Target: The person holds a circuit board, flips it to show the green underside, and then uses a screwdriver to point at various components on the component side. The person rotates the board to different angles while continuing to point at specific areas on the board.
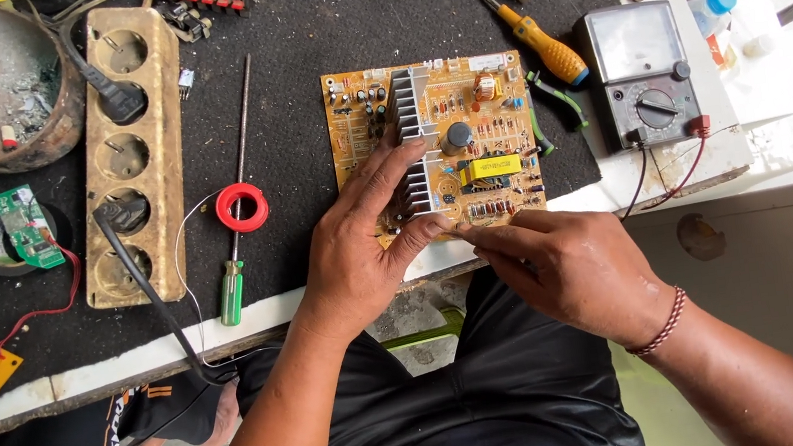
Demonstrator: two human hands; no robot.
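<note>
1. Dark matting covers a workbench (311, 22); a tan circuit board (494, 110) lies at its near edge.
2. On the board, the left hand (359, 248) presses open fingers over the finned heatsink (407, 101), steadying it.
3. At the board's near edge, the right hand (562, 258) pinches something too small to identify.
4. Right of the board, an analogue meter (640, 72) sits within reach.

— Where is the circuit board (435, 143)?
— On the mat (295, 54). The meter (640, 72) lies at its 3 o'clock, with a screwdriver (535, 36) between them.
— And at 9 o'clock?
— The tape roll (241, 207), then the socket strip (128, 150) further out.
</note>
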